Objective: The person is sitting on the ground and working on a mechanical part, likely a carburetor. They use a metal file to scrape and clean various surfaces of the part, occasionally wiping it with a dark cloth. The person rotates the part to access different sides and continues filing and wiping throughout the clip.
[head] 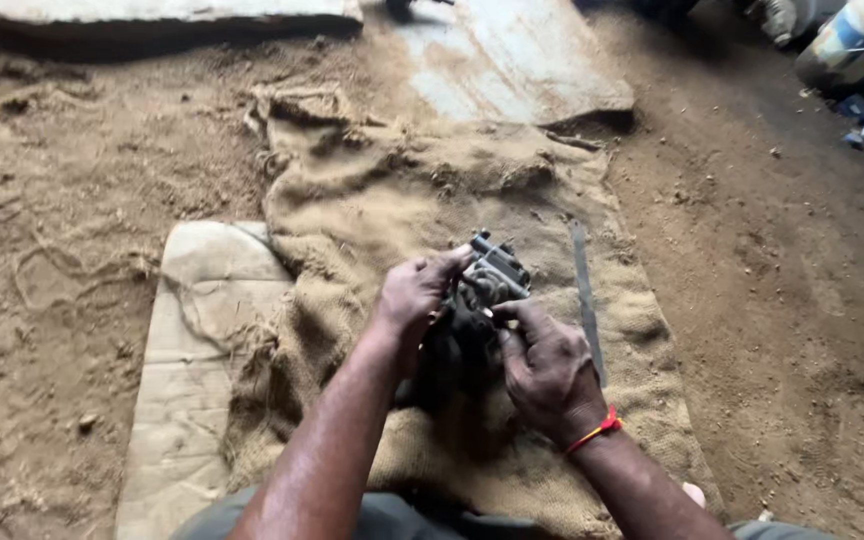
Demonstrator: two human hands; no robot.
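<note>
Greasy black metal fills both hands right now: the left hand [414,297] wraps the upper left side of a dark engine part [479,300], thumb pressed along its top edge, while the right hand [544,368] cups it from below and to the right, forefinger lying across the casting's face. Both hands are closed around the part, holding it just above the burlap sack [402,200] spread on the dirt floor [782,270]. A red thread band [597,431] circles the right wrist.

To my eye the work is a steadying and turning job, and it goes best with the left hand as the anchor and the right doing the fine fingering; oily metal will likely slip, so a firm wrap low over the sack looks wise, since anything that drops lands on cloth and not in the dust.

Just right of the right hand lies a long flat metal file [585,300], near at reach. Left of the left forearm sits a pale folded sheet of cardboard [202,330]. Beyond the hands, past the sack's far edge, rests a grey metal sheet [512,60].
</note>
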